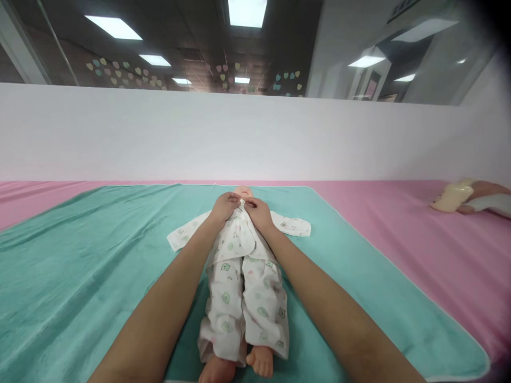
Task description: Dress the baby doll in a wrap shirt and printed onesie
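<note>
A baby doll lies on its back on a teal blanket, feet toward me. It is dressed in white printed trousers and a matching white long-sleeved top, with both sleeves spread out sideways. At the neckline, my left hand and my right hand pinch the front edges of the top close together. Only part of the doll's head shows beyond my fingers. The exact fastening between my fingertips is too small to make out.
Pink cloth lies under and around the blanket. Far right, another person's hand is beside a pale yellow bottle-like object. A low white wall runs along the back, with glass above it.
</note>
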`<state>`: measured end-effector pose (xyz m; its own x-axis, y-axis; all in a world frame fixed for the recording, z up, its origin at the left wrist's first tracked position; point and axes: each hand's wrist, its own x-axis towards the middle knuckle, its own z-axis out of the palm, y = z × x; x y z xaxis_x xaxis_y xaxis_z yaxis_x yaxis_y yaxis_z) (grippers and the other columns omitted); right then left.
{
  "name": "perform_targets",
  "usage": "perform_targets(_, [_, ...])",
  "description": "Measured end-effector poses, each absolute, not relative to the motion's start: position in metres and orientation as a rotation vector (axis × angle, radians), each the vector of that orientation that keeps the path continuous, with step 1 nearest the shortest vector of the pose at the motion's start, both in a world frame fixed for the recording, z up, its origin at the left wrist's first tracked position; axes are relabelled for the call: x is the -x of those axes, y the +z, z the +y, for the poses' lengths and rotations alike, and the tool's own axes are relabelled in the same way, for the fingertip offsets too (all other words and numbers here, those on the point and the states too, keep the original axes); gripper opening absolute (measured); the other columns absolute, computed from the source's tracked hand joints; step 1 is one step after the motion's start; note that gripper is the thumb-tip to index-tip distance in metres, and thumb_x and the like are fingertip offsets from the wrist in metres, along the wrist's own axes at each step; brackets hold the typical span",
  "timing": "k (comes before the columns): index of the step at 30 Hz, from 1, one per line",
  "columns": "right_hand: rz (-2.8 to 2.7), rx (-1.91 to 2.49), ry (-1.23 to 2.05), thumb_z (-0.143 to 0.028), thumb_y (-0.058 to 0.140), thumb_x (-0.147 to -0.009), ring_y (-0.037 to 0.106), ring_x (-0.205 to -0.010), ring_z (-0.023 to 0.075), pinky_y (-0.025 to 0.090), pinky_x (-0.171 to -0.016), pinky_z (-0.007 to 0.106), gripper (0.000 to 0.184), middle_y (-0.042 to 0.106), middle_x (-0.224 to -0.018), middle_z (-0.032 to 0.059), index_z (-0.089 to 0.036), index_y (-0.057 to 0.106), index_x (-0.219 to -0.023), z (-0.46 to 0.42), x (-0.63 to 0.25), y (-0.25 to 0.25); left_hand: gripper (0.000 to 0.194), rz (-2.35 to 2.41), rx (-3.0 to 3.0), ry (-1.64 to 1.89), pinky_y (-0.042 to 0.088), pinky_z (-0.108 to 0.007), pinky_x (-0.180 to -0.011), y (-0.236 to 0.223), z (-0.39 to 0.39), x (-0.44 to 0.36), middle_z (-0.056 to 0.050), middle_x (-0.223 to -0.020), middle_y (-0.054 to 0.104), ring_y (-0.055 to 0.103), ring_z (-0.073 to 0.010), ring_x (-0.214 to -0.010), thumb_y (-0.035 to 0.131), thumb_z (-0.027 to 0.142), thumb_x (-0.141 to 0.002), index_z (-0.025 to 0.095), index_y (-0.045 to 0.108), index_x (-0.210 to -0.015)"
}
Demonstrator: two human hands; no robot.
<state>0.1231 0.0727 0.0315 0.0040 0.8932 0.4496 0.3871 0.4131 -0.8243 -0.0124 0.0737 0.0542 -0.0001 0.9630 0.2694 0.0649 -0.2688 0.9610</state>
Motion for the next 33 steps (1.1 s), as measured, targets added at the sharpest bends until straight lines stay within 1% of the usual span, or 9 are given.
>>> perform_targets(4, [-1.550, 1.126, 0.659, -0.020, 0.053, -0.075, 0.061, -0.087, 0.0158, 0.046, -0.085, 0.030, 0.027, 0.068, -0.100, 0.0028, -0.020, 0.067, -0.098, 0.071, -0.123, 0.032, 0.019, 1.241, -1.558, 1.388, 0.044, -0.028, -0.073, 0.055, 0.074, 0.010, -0.004, -0.078, 0.065, 0.059, -0.0155, -0.074, 0.063, 0.018, -0.063, 0.015, 0.061, -0.082])
perform_targets(8, [-1.532, 1.094, 0.675, -0.013, 0.051, -0.072, 0.061, -0.086, 0.0150, 0.046, -0.085, 0.029, 0.029, 0.068, -0.096, 0.0024, -0.019, 0.067, -0.095, 0.067, -0.123, 0.035, 0.019, 1.380, -1.657, 1.346, 0.044, -0.029, -0.071, 0.057, 0.073, 0.009, -0.004, -0.078, 0.065, 0.059, -0.0159, -0.072, 0.060, 0.019, -0.065, 0.015, 0.063, -0.083])
perform_targets(12, [-1.553, 1.062, 0.652, -0.009, 0.046, -0.071, 0.061, -0.086, 0.0135, 0.045, -0.086, 0.028, 0.033, 0.068, -0.092, 0.0001, -0.020, 0.065, -0.095, 0.066, -0.121, 0.036, 0.021, 1.458, -1.777, 1.291, 0.044, -0.029, -0.072, 0.058, 0.073, 0.010, -0.005, -0.081, 0.067, 0.060, -0.0179, -0.076, 0.058, 0.022, -0.069, 0.014, 0.067, -0.087])
perform_targets(15, [-1.467, 1.117, 0.654, -0.010, 0.045, -0.071, 0.062, -0.086, 0.0133, 0.046, -0.084, 0.029, 0.029, 0.067, -0.092, -0.0001, -0.020, 0.060, -0.093, 0.068, -0.121, 0.033, 0.027, 1.459, -1.841, 1.253, 0.044, -0.029, -0.073, 0.058, 0.073, 0.011, -0.005, -0.084, 0.067, 0.060, -0.0183, -0.077, 0.054, 0.024, -0.074, 0.015, 0.068, -0.094])
perform_targets(18, [-1.391, 1.155, 0.661, -0.010, 0.046, -0.070, 0.062, -0.086, 0.0135, 0.047, -0.082, 0.028, 0.026, 0.067, -0.093, 0.0003, -0.020, 0.056, -0.091, 0.069, -0.121, 0.030, 0.031, 1.471, -1.892, 1.235, 0.043, -0.030, -0.075, 0.057, 0.073, 0.010, -0.005, -0.085, 0.067, 0.059, -0.0181, -0.077, 0.049, 0.021, -0.076, 0.017, 0.069, -0.099])
perform_targets(22, [-1.390, 1.116, 0.690, -0.009, 0.045, -0.070, 0.062, -0.089, 0.0132, 0.046, -0.084, 0.028, 0.025, 0.067, -0.093, -0.0001, -0.021, 0.054, -0.089, 0.070, -0.122, 0.028, 0.031, 1.502, -1.948, 1.226, 0.043, -0.030, -0.078, 0.058, 0.073, 0.009, -0.004, -0.085, 0.067, 0.058, -0.0182, -0.078, 0.045, 0.018, -0.076, 0.018, 0.069, -0.096])
perform_targets(27, [-1.396, 1.092, 0.717, -0.009, 0.044, -0.070, 0.062, -0.090, 0.0132, 0.045, -0.084, 0.028, 0.026, 0.067, -0.094, -0.0009, -0.022, 0.054, -0.090, 0.072, -0.122, 0.027, 0.028, 1.540, -1.946, 1.218, 0.042, -0.029, -0.073, 0.058, 0.073, 0.009, -0.003, -0.083, 0.065, 0.057, -0.0173, -0.076, 0.044, 0.018, -0.076, 0.019, 0.067, -0.093])
perform_targets(30, [-1.398, 1.101, 0.719, -0.010, 0.044, -0.070, 0.062, -0.088, 0.0130, 0.045, -0.082, 0.028, 0.026, 0.067, -0.093, -0.0013, -0.022, 0.054, -0.091, 0.072, -0.122, 0.027, 0.025, 1.557, -1.916, 1.222, 0.041, -0.028, -0.070, 0.058, 0.072, 0.009, -0.002, -0.080, 0.064, 0.057, -0.0166, -0.073, 0.044, 0.018, -0.076, 0.020, 0.065, -0.089])
perform_targets(33, [-1.400, 1.160, 0.676, -0.015, 0.048, -0.071, 0.060, -0.082, 0.0129, 0.044, -0.077, 0.027, 0.021, 0.065, -0.090, -0.0013, -0.021, 0.055, -0.090, 0.069, -0.120, 0.030, 0.020, 1.554, -1.898, 1.253, 0.041, -0.027, -0.069, 0.057, 0.072, 0.009, -0.001, -0.079, 0.062, 0.056, -0.0159, -0.072, 0.044, 0.017, -0.074, 0.019, 0.062, -0.083])
